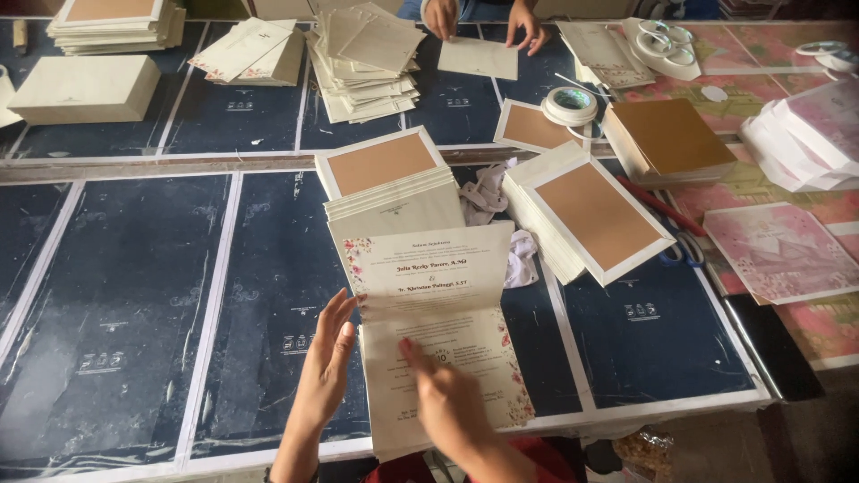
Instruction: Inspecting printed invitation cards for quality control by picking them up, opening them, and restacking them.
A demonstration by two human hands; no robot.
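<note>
The open left hand (327, 358) steadies the edge of the folded card (434, 331) while the open right hand (447, 402) presses it; keep the crease pressed flat on the worktop (134, 295).

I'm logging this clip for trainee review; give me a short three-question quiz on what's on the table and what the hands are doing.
1. True or false: the right hand presses on the lower panel of the folded floral invitation card.
2. Where is the left hand? A) on the tape roll B) at the card's left edge C) on the scissors
3. What lies directly beyond the card, toward the far side of the table?

Key
1. True.
2. B; its fingers are flat against the edge.
3. A stack of cream cards with a brown-centred one on top. Another person's hands work at the far edge.
</note>
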